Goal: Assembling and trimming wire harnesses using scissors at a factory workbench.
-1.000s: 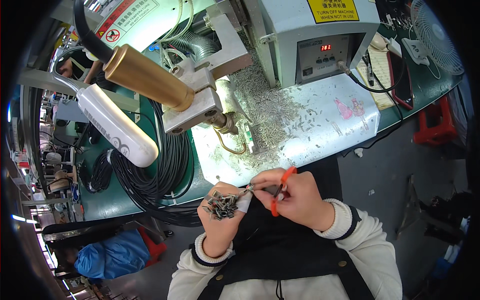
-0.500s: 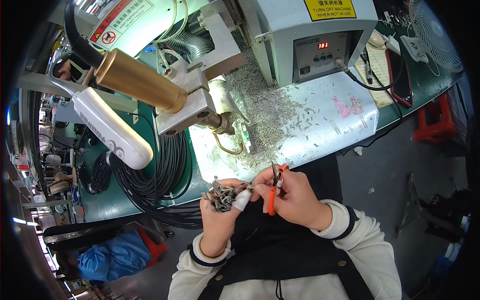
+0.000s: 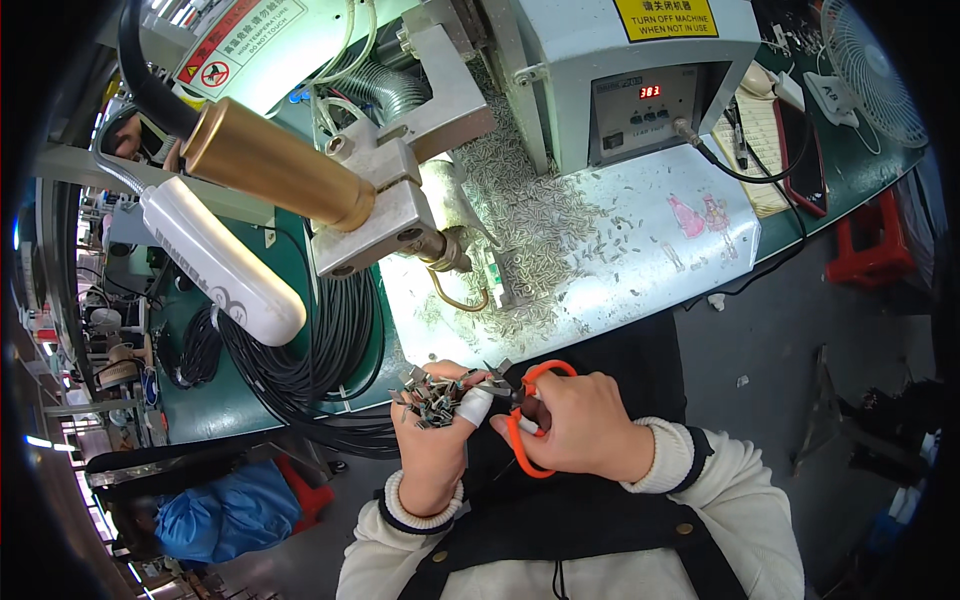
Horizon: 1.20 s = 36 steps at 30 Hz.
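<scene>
Orange-handled cutters (image 3: 530, 420) stand out at lower centre of the frame beside a bundle of grey metal parts (image 3: 432, 398), above cream sleeves (image 3: 720, 500) and a black apron (image 3: 580, 540). The worktop (image 3: 230, 400) is dark green, with a white sheet (image 3: 640, 230) strewn with silver bits. At upper left, a brass-coloured cylinder (image 3: 270, 165) and a white tube (image 3: 220, 265); black cables (image 3: 320, 350) coil below. A red stool (image 3: 870, 250) sits at right.

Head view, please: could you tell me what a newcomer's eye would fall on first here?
Probably the brass-coloured cylinder clamped in a metal block at upper left, above a lit work surface strewn with small metal pieces. Low in the middle, the left hand holds a bunch of small metal connectors, and the right hand works orange-handled cutters against them. A coil of black cable lies to the left.
</scene>
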Motion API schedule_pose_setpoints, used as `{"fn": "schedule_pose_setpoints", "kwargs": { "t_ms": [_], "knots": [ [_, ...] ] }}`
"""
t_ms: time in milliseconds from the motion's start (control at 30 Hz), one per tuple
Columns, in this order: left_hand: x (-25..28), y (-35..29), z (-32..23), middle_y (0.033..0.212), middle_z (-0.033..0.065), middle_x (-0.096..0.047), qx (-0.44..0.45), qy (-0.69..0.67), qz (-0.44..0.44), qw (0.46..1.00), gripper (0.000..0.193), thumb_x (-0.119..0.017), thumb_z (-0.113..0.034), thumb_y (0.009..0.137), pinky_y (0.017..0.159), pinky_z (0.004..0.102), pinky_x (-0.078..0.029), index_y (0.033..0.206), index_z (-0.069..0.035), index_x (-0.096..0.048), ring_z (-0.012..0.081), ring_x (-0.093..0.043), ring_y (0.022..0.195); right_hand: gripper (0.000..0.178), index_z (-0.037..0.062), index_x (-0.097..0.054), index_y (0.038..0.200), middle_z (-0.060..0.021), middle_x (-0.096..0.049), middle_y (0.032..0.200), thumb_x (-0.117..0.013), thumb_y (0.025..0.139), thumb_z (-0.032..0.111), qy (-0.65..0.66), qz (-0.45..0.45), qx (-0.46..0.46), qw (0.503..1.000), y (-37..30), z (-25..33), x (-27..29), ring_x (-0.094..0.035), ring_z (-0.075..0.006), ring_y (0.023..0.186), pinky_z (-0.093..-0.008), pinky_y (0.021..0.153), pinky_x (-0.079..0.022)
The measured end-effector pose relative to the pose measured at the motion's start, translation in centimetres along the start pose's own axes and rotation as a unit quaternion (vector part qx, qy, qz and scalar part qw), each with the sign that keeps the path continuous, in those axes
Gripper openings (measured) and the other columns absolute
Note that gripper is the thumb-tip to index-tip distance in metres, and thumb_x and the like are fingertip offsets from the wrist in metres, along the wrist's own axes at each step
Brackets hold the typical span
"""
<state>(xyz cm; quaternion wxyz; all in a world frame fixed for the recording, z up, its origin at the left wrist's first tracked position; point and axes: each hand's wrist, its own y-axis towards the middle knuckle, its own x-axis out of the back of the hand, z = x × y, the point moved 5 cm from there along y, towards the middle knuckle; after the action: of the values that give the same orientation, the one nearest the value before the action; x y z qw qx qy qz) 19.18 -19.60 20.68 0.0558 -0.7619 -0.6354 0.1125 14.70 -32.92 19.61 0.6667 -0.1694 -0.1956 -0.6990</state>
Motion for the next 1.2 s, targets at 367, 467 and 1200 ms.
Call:
{"fn": "schedule_pose_setpoints", "kwargs": {
  "t_ms": [367, 467, 1200],
  "knots": [
    [0.2, 3.5, 0.8, 0.065, 0.0000, -0.050, 0.161, -0.076, 0.068, 0.982, 0.011, -0.060, -0.001, 0.074, 0.046, 0.0198, -0.032, 0.084, 0.000, -0.055, 0.0067, -0.041, 0.050, 0.026, 0.0018, -0.047, 0.063, -0.0061, -0.050, 0.049, -0.063, 0.076, 0.018, 0.065, 0.001, -0.039, 0.997, 0.4, -2.5, -0.6, -0.050, -0.0163, 0.040, -0.0273, 0.040, -0.039],
    [-0.7, 5.3, 0.6, 0.063, -0.0011, -0.047, 0.184, -0.149, 0.095, 0.967, 0.010, -0.059, -0.005, 0.077, 0.043, 0.0194, -0.026, 0.085, -0.001, -0.055, 0.0058, -0.035, 0.046, 0.023, 0.0008, -0.048, 0.067, -0.0047, -0.051, 0.051, -0.062, 0.078, 0.016, 0.162, -0.056, -0.061, 0.983, 1.8, -3.0, 0.9, -0.049, -0.0115, 0.041, -0.0254, 0.040, -0.038],
    [-1.4, 8.1, 0.7, 0.061, -0.0002, -0.044, 0.179, -0.091, 0.095, 0.975, 0.011, -0.057, -0.004, 0.077, 0.040, 0.0190, -0.024, 0.086, -0.002, -0.050, 0.0047, -0.031, 0.044, 0.012, -0.0012, -0.049, 0.074, -0.0034, -0.042, 0.057, -0.054, 0.080, 0.008, 0.208, -0.088, -0.052, 0.973, 8.2, -3.1, 2.5, -0.036, -0.0083, 0.048, -0.0255, 0.044, -0.031]
  ]
}}
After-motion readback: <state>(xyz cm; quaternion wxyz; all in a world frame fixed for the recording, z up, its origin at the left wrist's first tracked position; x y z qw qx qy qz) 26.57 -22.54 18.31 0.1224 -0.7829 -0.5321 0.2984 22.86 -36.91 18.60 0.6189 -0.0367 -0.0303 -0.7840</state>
